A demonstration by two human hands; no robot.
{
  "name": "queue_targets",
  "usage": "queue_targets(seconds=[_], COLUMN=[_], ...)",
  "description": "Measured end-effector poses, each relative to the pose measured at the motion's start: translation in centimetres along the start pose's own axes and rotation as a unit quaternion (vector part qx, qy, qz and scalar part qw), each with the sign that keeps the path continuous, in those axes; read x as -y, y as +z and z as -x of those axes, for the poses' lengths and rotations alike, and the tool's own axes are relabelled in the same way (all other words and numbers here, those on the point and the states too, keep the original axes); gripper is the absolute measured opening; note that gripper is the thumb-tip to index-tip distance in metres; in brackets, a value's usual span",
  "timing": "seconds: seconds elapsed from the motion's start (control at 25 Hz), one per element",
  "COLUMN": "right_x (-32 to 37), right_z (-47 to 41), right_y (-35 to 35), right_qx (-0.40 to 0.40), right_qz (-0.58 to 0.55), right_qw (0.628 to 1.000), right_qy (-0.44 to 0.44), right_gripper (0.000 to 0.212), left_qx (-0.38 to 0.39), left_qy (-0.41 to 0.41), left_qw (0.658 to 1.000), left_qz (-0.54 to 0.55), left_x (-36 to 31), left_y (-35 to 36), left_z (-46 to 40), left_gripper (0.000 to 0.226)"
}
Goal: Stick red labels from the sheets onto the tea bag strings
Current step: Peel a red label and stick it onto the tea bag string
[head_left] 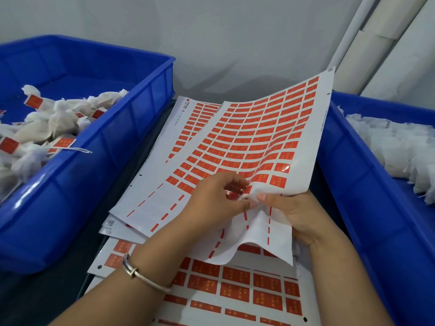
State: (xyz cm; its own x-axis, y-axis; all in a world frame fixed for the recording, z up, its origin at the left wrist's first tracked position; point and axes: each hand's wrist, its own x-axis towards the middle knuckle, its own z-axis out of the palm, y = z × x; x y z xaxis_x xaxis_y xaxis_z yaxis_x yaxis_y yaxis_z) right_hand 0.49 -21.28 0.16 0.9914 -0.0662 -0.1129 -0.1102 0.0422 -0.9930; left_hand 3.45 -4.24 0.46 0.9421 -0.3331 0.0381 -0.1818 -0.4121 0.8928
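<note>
A white sheet of red labels (256, 140) curves up off the table between the two crates. My right hand (292, 215) grips its near edge from underneath, thumb on top. My left hand (216, 201) pinches at a red label (246, 190) in the sheet's nearest filled row. Its lower rows hold only bare backing with red strips. In the blue crate on the left (131, 128) lie tea bags (58, 123) whose strings carry red labels. The blue crate on the right (348, 184) holds white tea bags (397, 149) with no labels in sight.
More label sheets (249, 288) lie stacked on the dark table under my hands, and another sheet (188, 123) lies flat behind the lifted one. A grey wall and white pipes (376, 43) stand at the back. A metal bangle (141, 274) circles my left wrist.
</note>
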Motion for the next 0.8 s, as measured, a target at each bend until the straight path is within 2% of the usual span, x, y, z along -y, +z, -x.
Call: queue_targets(seconds=[0.24, 0.4, 0.56, 0.68, 0.8], right_x=[-0.14, -0.16, -0.13, -0.05, 0.01], right_z=[0.09, 0.12, 0.12, 0.20, 0.21], right_y=[0.11, 0.24, 0.35, 0.30, 0.27], right_qx=[-0.024, -0.034, -0.041, -0.043, -0.042], right_qz=[0.018, 0.027, 0.027, 0.020, 0.020], right_qw=[1.000, 0.999, 0.999, 0.999, 0.999], right_qy=[-0.003, -0.004, -0.002, 0.002, 0.012], right_gripper=[0.038, 0.038, 0.037, 0.038, 0.037], left_qx=[-0.039, -0.045, -0.027, -0.021, -0.026], left_qy=[0.002, -0.002, 0.038, 0.057, 0.043], left_qw=[0.999, 0.999, 0.996, 0.994, 0.995], left_qz=[-0.016, -0.020, -0.072, -0.085, -0.083], left_x=[-0.04, -0.09, -0.10, -0.01, 0.13], left_y=[-0.16, -0.17, -0.48, -0.65, -0.55], left_z=[0.31, 0.31, 0.25, 0.25, 0.04], left_gripper=[0.011, 0.018, 0.023, 0.021, 0.017])
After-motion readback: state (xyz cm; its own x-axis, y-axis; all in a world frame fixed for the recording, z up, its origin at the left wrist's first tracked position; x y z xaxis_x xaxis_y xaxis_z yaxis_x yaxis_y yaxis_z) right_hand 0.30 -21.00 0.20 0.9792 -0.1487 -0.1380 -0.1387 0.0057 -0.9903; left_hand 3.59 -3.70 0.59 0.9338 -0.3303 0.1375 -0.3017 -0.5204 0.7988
